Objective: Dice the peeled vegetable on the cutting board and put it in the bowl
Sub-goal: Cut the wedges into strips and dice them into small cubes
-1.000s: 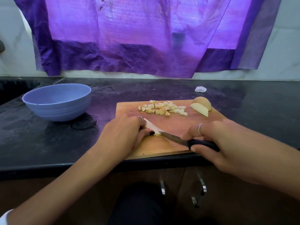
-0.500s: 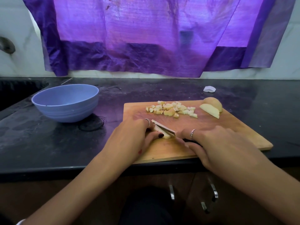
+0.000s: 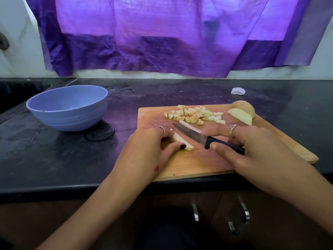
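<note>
I can't read any writing: the ring on my right hand has some pattern, too small to make out. Right hand is curled round the black handle of the knife, blade angled up-left over the cutting board, w/ index finger stretched out flat behind the blade. Left hand pinches a pale vegetable strip betw. thumb & fingers, centre frame. Another strip lies just beyond the blade. Diced pieces sit at the board's far edge, two bigger peeled chunks upper right of them. Blue bowl stands on the black table, left of the board, apart from it.
</note>
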